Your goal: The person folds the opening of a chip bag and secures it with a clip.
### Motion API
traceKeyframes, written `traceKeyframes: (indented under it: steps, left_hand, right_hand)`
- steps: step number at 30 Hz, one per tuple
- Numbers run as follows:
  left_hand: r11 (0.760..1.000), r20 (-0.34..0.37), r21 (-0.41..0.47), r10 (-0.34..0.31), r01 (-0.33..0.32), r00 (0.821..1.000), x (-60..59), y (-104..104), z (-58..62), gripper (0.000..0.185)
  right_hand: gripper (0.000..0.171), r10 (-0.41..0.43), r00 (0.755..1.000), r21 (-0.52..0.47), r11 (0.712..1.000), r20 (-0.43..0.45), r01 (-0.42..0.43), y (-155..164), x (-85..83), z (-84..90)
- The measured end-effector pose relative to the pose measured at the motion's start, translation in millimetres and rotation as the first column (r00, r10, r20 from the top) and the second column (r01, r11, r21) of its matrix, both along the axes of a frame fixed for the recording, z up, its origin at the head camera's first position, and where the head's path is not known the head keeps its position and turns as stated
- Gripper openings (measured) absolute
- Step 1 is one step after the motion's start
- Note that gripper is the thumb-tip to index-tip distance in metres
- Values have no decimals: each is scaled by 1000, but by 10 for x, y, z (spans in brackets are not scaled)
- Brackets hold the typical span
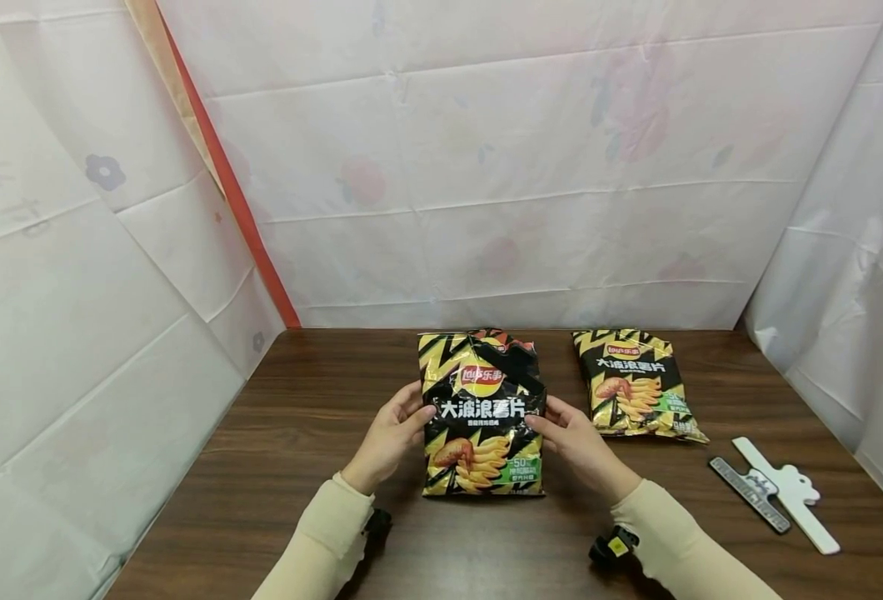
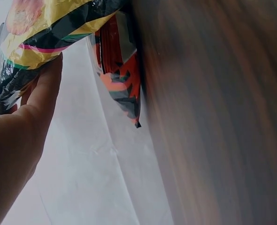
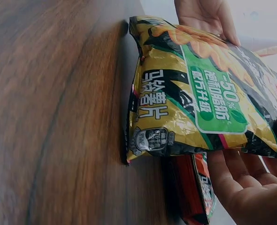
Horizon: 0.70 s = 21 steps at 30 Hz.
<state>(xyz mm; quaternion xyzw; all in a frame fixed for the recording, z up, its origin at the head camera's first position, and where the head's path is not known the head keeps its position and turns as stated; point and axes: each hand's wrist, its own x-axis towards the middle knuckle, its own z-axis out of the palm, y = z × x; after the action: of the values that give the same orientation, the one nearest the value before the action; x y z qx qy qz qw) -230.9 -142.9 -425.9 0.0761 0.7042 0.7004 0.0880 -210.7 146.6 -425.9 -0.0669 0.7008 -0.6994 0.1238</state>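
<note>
A black and yellow chip bag [image 1: 482, 417] stands upright on the dark wooden table [image 1: 299, 433], tilted a little toward me. My left hand [image 1: 410, 417] holds its left edge, thumb on the front. My right hand [image 1: 552, 427] holds the right edge the same way. In the right wrist view the bag [image 3: 199, 98] rests on my right fingers [image 3: 242, 183], and my left hand [image 3: 204, 14] shows at its far side. The left wrist view has my left hand [image 2: 21, 140] against the bag [image 2: 44, 28]. A red-orange packet [image 3: 199, 187] shows behind the bag.
A second chip bag [image 1: 636, 392] of the same kind lies flat to the right. Further right and nearer me lie a white clip [image 1: 786, 492] and a dark strip [image 1: 749, 493]. White sheeting walls the table at the back and both sides.
</note>
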Motion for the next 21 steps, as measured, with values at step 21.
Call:
traceKeyframes:
  steps: [21]
  left_hand:
    - [998, 12, -12, 68, -68, 998, -6, -329, 19, 54]
  right_hand:
    - [44, -5, 998, -15, 1000, -57, 4, -392, -111, -102]
